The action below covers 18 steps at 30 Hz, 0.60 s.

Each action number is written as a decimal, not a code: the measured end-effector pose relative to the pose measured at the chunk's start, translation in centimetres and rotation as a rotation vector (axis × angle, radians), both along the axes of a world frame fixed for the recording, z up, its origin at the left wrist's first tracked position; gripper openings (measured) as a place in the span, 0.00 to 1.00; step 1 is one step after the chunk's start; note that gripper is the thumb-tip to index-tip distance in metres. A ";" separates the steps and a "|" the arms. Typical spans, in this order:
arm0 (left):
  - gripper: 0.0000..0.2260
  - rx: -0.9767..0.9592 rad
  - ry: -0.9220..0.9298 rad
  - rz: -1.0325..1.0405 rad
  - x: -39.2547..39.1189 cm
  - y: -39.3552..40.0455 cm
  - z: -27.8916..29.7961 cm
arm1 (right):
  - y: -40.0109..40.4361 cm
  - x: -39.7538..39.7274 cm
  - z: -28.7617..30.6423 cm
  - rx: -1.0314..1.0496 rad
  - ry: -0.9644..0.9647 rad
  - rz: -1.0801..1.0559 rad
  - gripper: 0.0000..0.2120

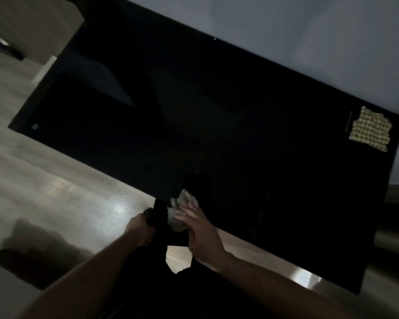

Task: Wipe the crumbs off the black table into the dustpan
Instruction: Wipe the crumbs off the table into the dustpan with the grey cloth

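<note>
Presently, right hand [199, 229] presses flat on soft, light cloth [182, 209] at desk [217, 111] edge; left hand [141, 229] is clenched around stiff dustpan [158, 215] handle.

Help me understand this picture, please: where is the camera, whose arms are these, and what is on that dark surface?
There is a single picture, taken by a wide-angle camera worn on a person's head, looking down at their own bare arms. No machine is involved. The dark slab is a black table, seen tilted because the head is tilted. At its near edge the right hand presses a pale crumpled cloth flat under its fingers. The left hand grips a dark object just below that edge, probably the dustpan, though it is too dark to be sure. A checked cloth lies alone at the table's far right corner. Crumbs are too small to make out.
</note>
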<state>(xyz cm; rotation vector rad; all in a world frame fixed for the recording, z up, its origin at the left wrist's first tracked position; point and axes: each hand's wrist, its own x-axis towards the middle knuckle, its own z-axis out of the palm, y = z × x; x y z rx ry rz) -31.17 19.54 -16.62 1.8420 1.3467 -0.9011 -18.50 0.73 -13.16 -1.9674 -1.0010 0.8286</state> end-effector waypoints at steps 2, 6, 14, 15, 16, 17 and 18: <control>0.20 0.000 0.021 0.020 -0.4 0.2 -0.3 | 0.4 -0.7 0.6 -0.014 0.075 -0.014 0.26; 0.21 -0.029 0.049 0.026 -0.8 0.8 -0.5 | 0.4 3.1 1.5 -0.008 0.137 -0.080 0.27; 0.25 -0.073 0.035 -0.012 -0.8 3.3 -1.1 | 4.9 22.4 1.5 -0.139 -0.251 -0.401 0.28; 0.24 -0.073 0.032 -0.017 -0.8 3.6 -1.1 | 5.8 24.5 1.0 -0.189 -0.274 -0.422 0.26; 0.23 -0.070 0.028 -0.029 -0.7 3.8 -1.0 | 6.7 26.3 0.7 -0.228 -0.296 -0.437 0.25; 0.23 -0.065 0.026 -0.043 -0.7 4.1 -1.0 | 7.6 27.8 0.3 -0.268 -0.312 -0.446 0.24; 0.23 -0.059 0.025 -0.053 -0.7 4.2 -1.0 | 8.5 29.0 -0.2 -0.315 -0.328 -0.448 0.24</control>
